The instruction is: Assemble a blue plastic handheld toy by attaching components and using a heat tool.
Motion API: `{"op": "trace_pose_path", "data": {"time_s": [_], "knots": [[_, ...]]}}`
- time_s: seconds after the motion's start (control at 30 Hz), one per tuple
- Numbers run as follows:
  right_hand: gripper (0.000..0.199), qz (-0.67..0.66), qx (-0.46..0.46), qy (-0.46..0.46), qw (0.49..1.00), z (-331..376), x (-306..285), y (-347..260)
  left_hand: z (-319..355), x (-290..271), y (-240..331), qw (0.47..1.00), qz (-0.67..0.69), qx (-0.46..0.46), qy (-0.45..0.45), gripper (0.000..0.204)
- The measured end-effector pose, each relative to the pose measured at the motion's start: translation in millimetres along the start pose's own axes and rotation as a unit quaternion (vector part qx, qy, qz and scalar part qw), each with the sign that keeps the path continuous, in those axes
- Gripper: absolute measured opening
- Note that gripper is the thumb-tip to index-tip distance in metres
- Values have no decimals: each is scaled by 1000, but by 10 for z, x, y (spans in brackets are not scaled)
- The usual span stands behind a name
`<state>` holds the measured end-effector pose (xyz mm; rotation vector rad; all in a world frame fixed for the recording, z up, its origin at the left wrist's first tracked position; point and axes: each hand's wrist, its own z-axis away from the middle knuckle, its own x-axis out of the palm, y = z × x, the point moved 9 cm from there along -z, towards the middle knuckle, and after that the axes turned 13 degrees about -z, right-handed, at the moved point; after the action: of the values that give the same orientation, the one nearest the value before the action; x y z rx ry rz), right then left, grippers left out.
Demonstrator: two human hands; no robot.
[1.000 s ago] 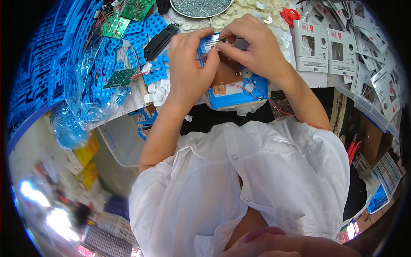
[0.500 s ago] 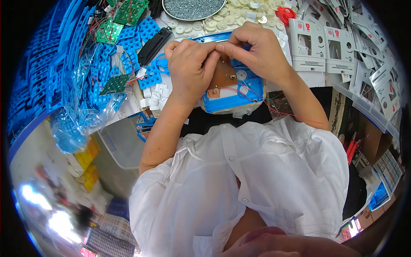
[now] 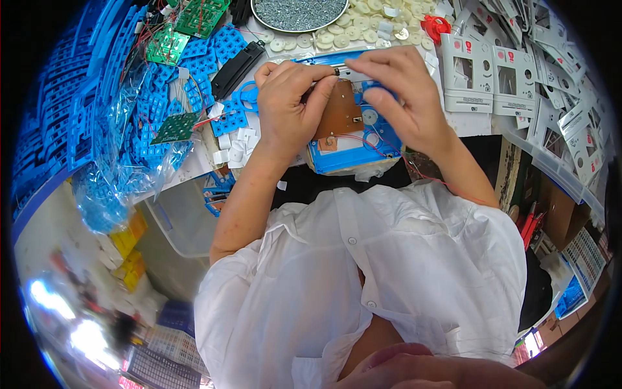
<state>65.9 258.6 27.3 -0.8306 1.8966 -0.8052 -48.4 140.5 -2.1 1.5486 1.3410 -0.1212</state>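
Observation:
My left hand (image 3: 288, 104) and my right hand (image 3: 402, 94) meet over a blue plastic housing (image 3: 353, 152) that lies on the bench in front of me. A brown circuit board (image 3: 340, 113) with a red wire sits in the housing. Both hands pinch a small dark part (image 3: 336, 72) at the housing's far edge, fingertips touching. A white gear (image 3: 369, 117) shows inside the housing beside my right hand.
A round dish of small screws (image 3: 298, 13) stands at the back, with white discs (image 3: 353, 29) beside it. Blue plastic parts (image 3: 194, 71) and green circuit boards (image 3: 194, 16) lie to the left, a black bar (image 3: 236, 59) near them. White and grey cards (image 3: 492, 71) are stacked at right.
Both hands have shifted slightly toward the far edge of the housing, and the fingertips have closed together on the small part. The housing has stayed in place.

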Motion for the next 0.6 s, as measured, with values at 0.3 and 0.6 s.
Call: {"op": "trace_pose_path", "data": {"time_s": [0.3,0.6], "knots": [[37,9,1,-15,1000,-189,-63,22,20,-2,78,998,-14,51,-28,9],[41,-13,32,-64,997,-103,57,-27,50,20,68,999,0,42,-21,8]]}}
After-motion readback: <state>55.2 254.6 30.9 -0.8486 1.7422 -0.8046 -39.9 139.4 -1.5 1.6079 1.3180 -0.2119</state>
